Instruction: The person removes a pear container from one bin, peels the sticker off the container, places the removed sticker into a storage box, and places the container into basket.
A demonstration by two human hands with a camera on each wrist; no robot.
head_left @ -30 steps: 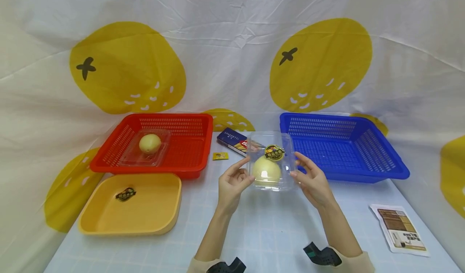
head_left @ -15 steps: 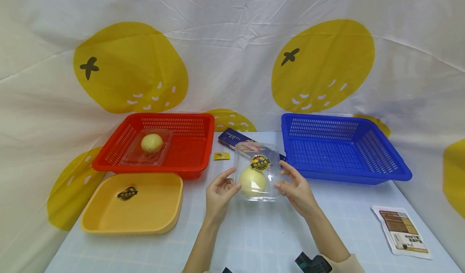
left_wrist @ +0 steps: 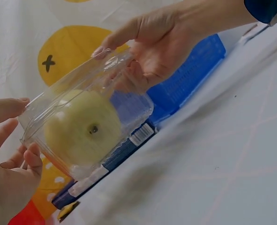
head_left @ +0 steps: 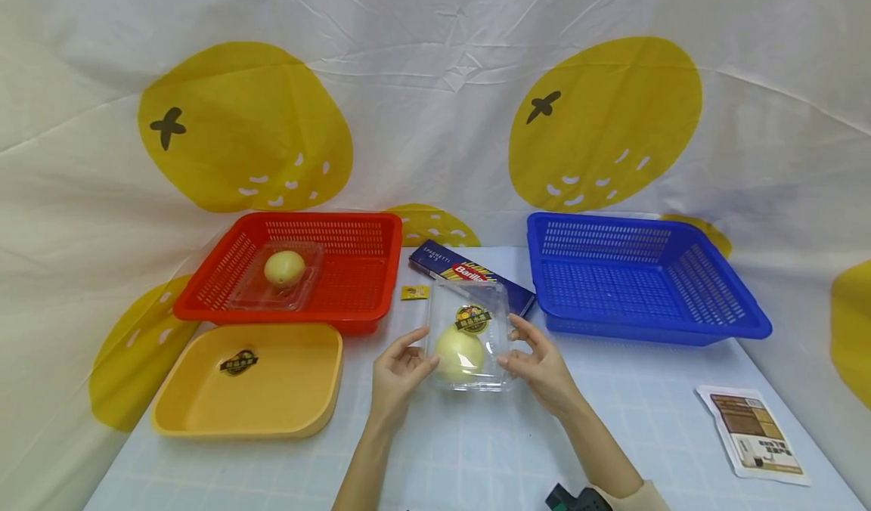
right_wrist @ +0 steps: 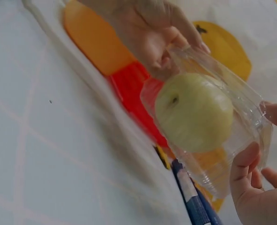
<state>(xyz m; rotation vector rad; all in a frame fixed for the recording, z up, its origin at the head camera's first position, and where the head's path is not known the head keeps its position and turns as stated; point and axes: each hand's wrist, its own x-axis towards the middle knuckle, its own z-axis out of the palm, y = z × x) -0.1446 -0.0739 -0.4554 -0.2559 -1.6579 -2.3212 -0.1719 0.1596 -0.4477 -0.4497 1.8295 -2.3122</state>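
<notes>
Clear box [head_left: 495,339] is being held between left hand [head_left: 397,381] and right hand [head_left: 542,369], both pinching its sides, neither nearer; its long axis is perhaps running forward

The fruit [right_wrist: 194,112] is yellow-green, the light-blue cloth [head_left: 469,450] apparently checked.

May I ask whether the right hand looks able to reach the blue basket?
Probably yes: nothing stands between the right hand and the blue basket, though that hand pinches the clear container and would need to let go first.
</notes>
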